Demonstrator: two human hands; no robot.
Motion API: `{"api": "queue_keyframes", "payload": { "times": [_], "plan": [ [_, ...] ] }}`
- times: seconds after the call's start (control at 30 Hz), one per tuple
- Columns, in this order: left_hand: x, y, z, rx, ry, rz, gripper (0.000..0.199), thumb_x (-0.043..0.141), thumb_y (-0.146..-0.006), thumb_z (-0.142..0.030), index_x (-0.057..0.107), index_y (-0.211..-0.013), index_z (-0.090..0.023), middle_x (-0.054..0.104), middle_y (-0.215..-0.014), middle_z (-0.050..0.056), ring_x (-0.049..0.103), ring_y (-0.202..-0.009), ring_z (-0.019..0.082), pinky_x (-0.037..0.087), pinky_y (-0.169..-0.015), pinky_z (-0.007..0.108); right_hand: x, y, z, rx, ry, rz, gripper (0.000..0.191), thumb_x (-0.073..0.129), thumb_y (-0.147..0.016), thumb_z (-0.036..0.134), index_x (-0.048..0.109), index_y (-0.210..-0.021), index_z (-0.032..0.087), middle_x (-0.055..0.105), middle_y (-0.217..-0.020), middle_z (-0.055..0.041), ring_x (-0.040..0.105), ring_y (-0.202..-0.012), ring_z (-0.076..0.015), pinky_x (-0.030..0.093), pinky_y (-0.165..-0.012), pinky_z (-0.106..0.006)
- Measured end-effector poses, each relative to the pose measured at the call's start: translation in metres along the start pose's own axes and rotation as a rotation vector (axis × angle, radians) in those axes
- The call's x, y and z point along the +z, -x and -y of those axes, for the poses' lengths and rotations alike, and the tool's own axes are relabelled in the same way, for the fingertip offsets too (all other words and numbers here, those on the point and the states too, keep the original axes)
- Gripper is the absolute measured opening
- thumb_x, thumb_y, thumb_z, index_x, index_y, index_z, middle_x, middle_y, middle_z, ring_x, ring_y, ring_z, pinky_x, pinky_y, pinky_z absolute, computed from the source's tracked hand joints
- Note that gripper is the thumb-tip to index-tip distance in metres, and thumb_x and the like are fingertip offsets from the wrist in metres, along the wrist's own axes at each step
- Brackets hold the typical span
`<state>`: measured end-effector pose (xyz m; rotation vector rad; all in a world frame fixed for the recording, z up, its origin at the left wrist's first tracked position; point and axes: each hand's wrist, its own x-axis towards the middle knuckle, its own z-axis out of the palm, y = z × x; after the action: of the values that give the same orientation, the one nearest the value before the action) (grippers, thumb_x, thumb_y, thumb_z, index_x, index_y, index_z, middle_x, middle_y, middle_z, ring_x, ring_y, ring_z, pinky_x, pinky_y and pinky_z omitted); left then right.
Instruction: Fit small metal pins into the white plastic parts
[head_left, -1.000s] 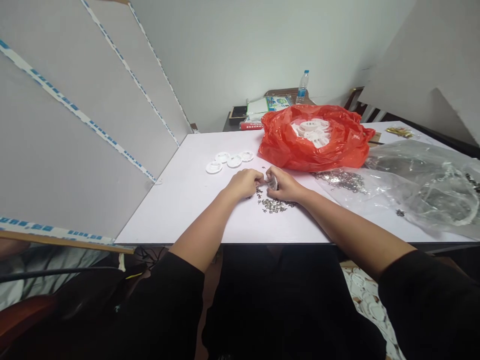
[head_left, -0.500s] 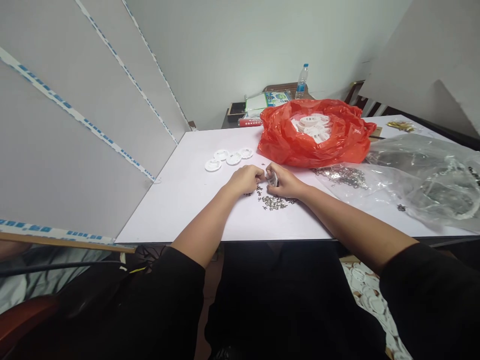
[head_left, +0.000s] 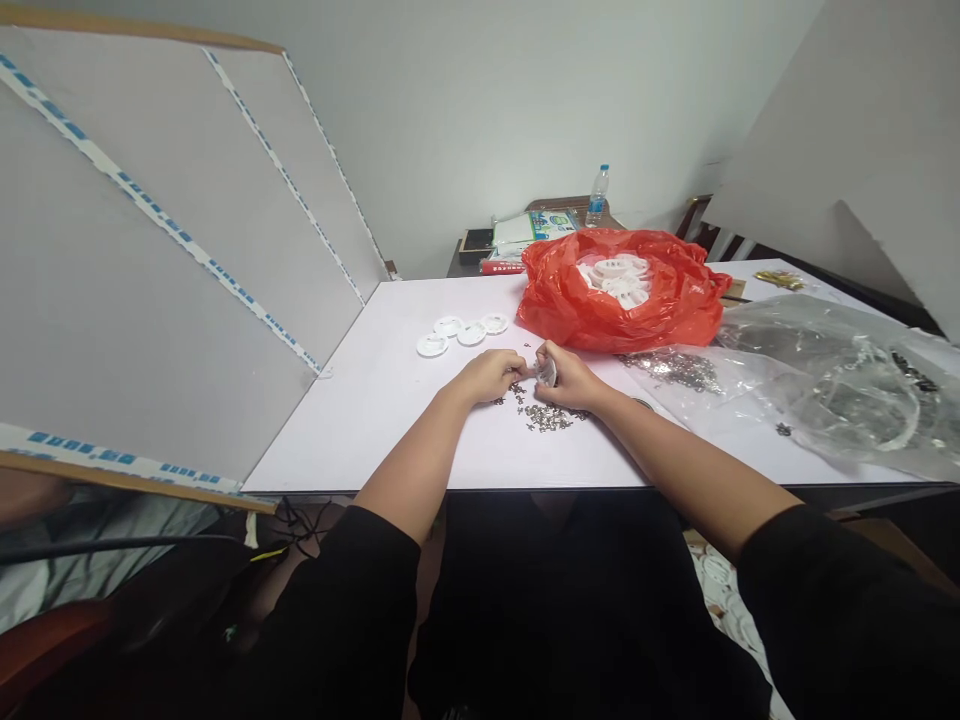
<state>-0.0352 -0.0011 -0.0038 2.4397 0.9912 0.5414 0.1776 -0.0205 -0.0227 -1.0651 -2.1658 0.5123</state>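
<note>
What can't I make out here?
In the head view:
Left hand: anything it pinches is too small to tell.
Held disc: partly hidden by the right hand.
Red bag: its sides hide the lower contents.
Metal bits: too small for exact shapes.
Bottle: label too small to read.

Both arms are stretched out front and angle inward, kinda making a V with the hands at the far tip. Left forearm (head_left: 412, 455) comes up from the lower left, bare below a black sleeve (head_left: 352, 590); right forearm (head_left: 682, 455) slants in from the lower right, also bare. Left hand (head_left: 489, 377) is back-side up, fingers bent and bunched toward the other one, tips pretty hard to make out. Right hand (head_left: 571, 381) is rolled on its side in a C-shaped grip, index finger (head_left: 547, 351) arched far side, thumb (head_left: 548, 394) near side. Fingertips sit just beside each other, wrists well apart.
</note>
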Motion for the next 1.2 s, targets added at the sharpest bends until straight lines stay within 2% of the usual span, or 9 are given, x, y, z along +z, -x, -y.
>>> {"api": "queue_keyframes", "payload": {
  "times": [0.27,0.8,1.03,1.2],
  "plan": [
    [-0.0011,0.0007,-0.0033,-0.019,-0.033,0.024,0.027,0.052,-0.087,-0.01,0.075,-0.097,-0.021,0.069,-0.098,0.004,0.061,-0.09,0.016,0.045,-0.083,0.031,0.0014,0.0001,0.0005,0.018,0.003,0.001,0.041,0.057,-0.063,0.034,0.041,-0.094,0.013,0.052,-0.091,-0.0042,0.044,-0.079,-0.0099,0.035,-0.072,-0.021],
    [0.0014,-0.0005,0.0007,-0.003,0.01,0.012,0.029,0.052,-0.086,-0.01,0.077,-0.096,-0.021,0.07,-0.097,0.005,0.061,-0.088,0.017,0.045,-0.079,0.032,0.0024,0.0006,0.0003,0.049,-0.018,0.012,0.042,0.058,-0.063,0.033,0.042,-0.096,0.012,0.053,-0.092,-0.0037,0.043,-0.079,-0.0083,0.033,-0.071,-0.019],
    [0.0035,-0.0012,0.0028,-0.006,0.002,-0.005,0.029,0.053,-0.084,-0.012,0.077,-0.094,-0.023,0.07,-0.097,0.005,0.061,-0.089,0.018,0.042,-0.077,0.032,0.0023,0.0002,0.0021,0.054,-0.007,0.009,0.043,0.058,-0.062,0.035,0.041,-0.094,0.012,0.052,-0.092,-0.0038,0.042,-0.078,-0.0083,0.033,-0.07,-0.019],
    [0.0055,-0.0031,-0.0022,-0.042,-0.076,-0.014,0.027,0.053,-0.078,-0.009,0.075,-0.085,-0.023,0.069,-0.09,0.005,0.057,-0.081,0.019,0.035,-0.068,0.032,0.0009,-0.0003,0.0023,0.038,-0.001,0.017,0.041,0.057,-0.062,0.035,0.04,-0.093,0.013,0.051,-0.089,-0.0035,0.042,-0.076,-0.0083,0.032,-0.069,-0.019]
  ]
}}
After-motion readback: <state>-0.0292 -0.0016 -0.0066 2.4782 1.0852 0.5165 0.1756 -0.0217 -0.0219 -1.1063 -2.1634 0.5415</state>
